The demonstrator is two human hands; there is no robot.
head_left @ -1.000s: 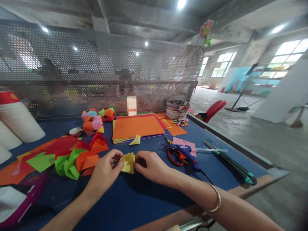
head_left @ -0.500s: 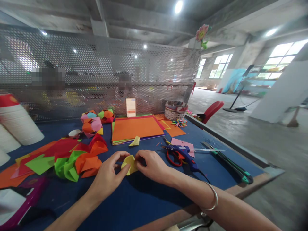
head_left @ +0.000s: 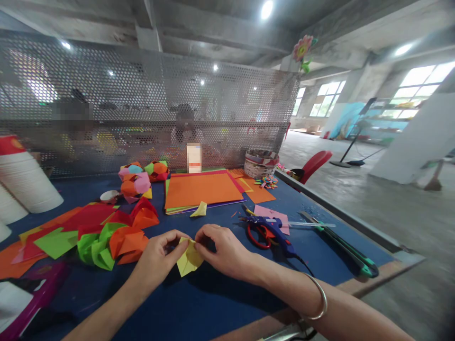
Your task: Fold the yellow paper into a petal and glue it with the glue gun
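Observation:
A small creased square of yellow paper is pinched between both hands above the blue table. My left hand grips its upper left edge with thumb and fingers. On the upper right edge, my right hand has thumb and fingers closed. A folded yellow paper piece lies just beyond the hands, in front of a stack of coloured sheets topped by an orange sheet. Left of my left hand are folded green paper pieces and folded orange paper pieces.
On the right lie a blue glue gun, red-handled scissors and a green-black utility knife. A woven basket stands at the back. Stacked paper cups and a purple tape dispenser are at left. A perforated screen closes the far side.
The yellow paper was curled up between the fingers; now it hangs more open, its creased face and lower corner showing. Both hands have shifted slightly.

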